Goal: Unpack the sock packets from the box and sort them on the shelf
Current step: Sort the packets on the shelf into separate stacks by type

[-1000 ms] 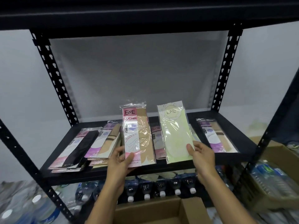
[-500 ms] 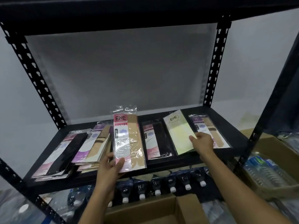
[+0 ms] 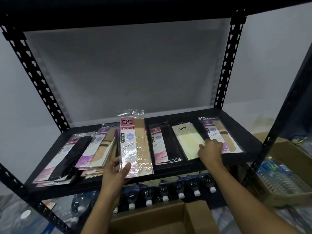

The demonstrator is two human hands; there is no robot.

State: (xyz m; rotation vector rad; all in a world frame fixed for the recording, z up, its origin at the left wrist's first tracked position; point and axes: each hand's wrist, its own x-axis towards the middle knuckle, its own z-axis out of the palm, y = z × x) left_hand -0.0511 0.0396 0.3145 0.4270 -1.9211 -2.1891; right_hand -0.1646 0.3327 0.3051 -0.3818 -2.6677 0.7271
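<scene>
My left hand grips the bottom of a pink-and-beige ENE stocking packet and holds it upright over the front of the black metal shelf. My right hand holds the lower right edge of a pale yellow packet, which lies flat on the shelf. That packet sits between a pink-and-black packet and a purple-and-beige packet. Left of my hands lie a stack of purple-and-beige packets and one of pink-and-black packets. An open cardboard box stands below, its inside hidden.
A row of capped water bottles lies under the shelf. At the right a second cardboard box stands beside wrapped water bottles. Perforated black uprights frame the shelf, and a board runs overhead.
My right hand has lowered the yellow packet from upright to flat on the shelf. My left hand has shifted its packet slightly; the camera has moved closer.
</scene>
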